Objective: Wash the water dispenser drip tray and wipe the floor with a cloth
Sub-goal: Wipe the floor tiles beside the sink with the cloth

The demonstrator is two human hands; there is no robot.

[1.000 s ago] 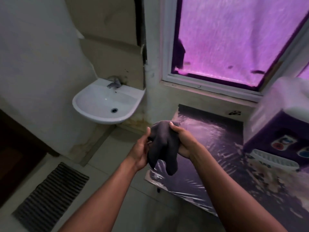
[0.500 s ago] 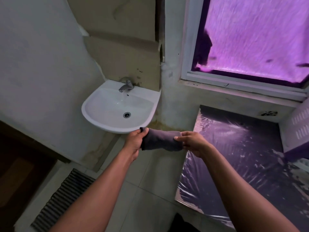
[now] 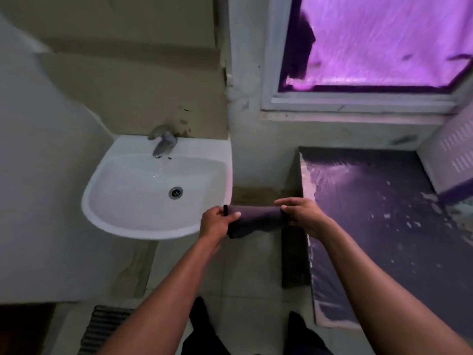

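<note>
Since the earlier frame, the view has been brought closer to the white wall-mounted ceramic basin (image 3: pixel 122 208), and the dark grey cloth (image 3: pixel 256 221), previously bunched and hanging, is now stretched level between both hands. To the right of the basin, a dark plastic-covered worktop (image 3: pixel 384 213) is seen below the purple-lit window (image 3: pixel 384 39), with the white vented side of the water dispenser (image 3: pixel 450 155) at its far right edge. A pale tiled floor (image 3: pixel 245 272) lies beneath the basin. At the basin's back rim a metal tap (image 3: pixel 162 143) is mounted. Just right of the basin's front rim, the cloth is pinched at one end by the left hand (image 3: pixel 215 224) and at the other by the right hand (image 3: pixel 302 216). No drip tray is visible; floor wiping is judged not yet begun.
</note>
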